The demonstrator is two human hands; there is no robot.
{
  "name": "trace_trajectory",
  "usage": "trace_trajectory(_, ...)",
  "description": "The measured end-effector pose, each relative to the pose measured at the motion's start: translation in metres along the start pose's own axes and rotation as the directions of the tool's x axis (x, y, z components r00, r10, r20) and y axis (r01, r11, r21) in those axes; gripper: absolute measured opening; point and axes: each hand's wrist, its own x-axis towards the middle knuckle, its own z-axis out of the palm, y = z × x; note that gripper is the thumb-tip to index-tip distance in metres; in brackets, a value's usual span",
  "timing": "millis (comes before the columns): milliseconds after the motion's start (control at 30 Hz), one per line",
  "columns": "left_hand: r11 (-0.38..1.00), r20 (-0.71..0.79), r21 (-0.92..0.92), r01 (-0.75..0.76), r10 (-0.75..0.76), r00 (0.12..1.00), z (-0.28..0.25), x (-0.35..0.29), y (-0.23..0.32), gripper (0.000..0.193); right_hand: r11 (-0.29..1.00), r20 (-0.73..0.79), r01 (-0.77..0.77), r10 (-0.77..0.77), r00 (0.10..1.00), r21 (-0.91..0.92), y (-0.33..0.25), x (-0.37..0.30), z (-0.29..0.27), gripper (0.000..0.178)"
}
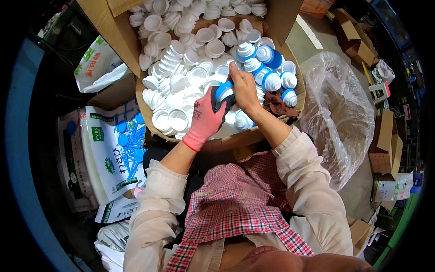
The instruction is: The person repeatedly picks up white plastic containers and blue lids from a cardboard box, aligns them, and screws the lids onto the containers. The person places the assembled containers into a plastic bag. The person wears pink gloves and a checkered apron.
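My left hand (205, 118), in a pink and black glove, and my bare right hand (245, 89) are closed together on one white and blue plastic cap (224, 92). They hold it just above a large open cardboard box (118, 34) heaped with white plastic caps (188, 50). A cluster of finished white caps with blue tops (271, 76) lies at the box's right side, just beyond my right hand. Part of the held cap is hidden by my fingers.
A printed sack holding blue plastic parts (127, 140) lies to my left. A big clear plastic bag (337, 113) stands to my right. Small cardboard boxes (385, 145) sit at the far right. A brown rag (277, 106) lies in the box near my right wrist.
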Motion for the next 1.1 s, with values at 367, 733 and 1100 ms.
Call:
trace_trajectory(367, 0.557, 0.129, -0.805, 0.205, -0.172, 0.977, -0.001, 0.024, -0.014, 0.047, 0.987, 0.083, 0.016, -0.029, 0.996, 0.158, 0.015, 0.011, -0.01, 0.032)
trace_trajectory(733, 0.954, 0.021, -0.257, 0.156, -0.156, 0.988, 0.031, -0.004, -0.015, 0.074, 0.972, -0.124, -0.078, 0.107, 0.986, 0.221, -0.002, 0.006, -0.011, 0.059)
trace_trajectory(1100, 0.691, 0.152, -0.654, 0.309, -0.28, 0.948, 0.006, 0.019, -0.038, 0.054, 0.926, 0.492, -0.297, 0.15, 0.858, 0.235, 0.0, 0.012, -0.042, 0.062)
